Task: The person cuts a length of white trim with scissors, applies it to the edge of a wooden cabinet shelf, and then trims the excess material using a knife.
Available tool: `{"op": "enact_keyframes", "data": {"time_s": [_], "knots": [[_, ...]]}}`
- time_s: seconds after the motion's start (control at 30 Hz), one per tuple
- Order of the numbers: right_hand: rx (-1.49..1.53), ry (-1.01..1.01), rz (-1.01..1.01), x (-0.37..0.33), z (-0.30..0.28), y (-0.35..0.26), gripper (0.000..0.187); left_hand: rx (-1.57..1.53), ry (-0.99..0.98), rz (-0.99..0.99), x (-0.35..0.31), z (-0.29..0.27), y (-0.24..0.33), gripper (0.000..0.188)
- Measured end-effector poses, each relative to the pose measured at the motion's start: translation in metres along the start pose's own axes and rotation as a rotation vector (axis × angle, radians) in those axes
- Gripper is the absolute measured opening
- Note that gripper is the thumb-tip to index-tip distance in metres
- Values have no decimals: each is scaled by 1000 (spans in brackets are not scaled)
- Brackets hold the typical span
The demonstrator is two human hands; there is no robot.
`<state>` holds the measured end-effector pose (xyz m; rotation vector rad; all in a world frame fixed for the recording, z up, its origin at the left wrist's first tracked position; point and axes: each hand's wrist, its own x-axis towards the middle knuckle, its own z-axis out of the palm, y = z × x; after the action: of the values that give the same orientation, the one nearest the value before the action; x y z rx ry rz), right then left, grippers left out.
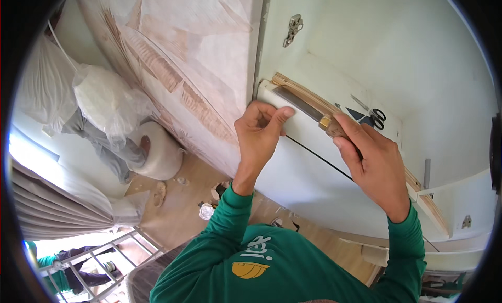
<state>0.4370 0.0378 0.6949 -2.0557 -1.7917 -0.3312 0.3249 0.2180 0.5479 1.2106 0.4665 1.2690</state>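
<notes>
My right hand (374, 159) is wrapped round the brown wooden handle of a chisel (300, 103). Brass shows where the handle meets the flat grey blade. The blade lies along the top edge of a white cabinet panel (308, 172), beside a bare wood strip (308, 96). My left hand (261, 133) is at the panel's left end, below the blade. Its fingers are curled and the thumb is bent over toward the index finger; whatever is between them is hidden. Black-handled scissors (377, 118) lie inside the cabinet, just beyond my right hand.
Metal hinges (293, 31) are fixed inside the white cabinet. A plaster-smeared wall (193, 52) stands on the left. Beyond it, a person in grey trousers (104, 141) stands at a plastic-wrapped round object (159, 154). Another person (86, 269) is by a metal ladder (104, 258) at lower left.
</notes>
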Motion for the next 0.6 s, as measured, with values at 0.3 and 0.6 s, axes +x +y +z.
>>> {"op": "enact_keyframes", "data": {"time_s": [0.3, 0.6], "knots": [[3, 34, -4, -1, 5, -3, 37, -18, 0, -26, 0, 1, 6, 31], [-20, 11, 19, 3, 2, -7, 38, -23, -7, -4, 0, 0, 5, 31]]}}
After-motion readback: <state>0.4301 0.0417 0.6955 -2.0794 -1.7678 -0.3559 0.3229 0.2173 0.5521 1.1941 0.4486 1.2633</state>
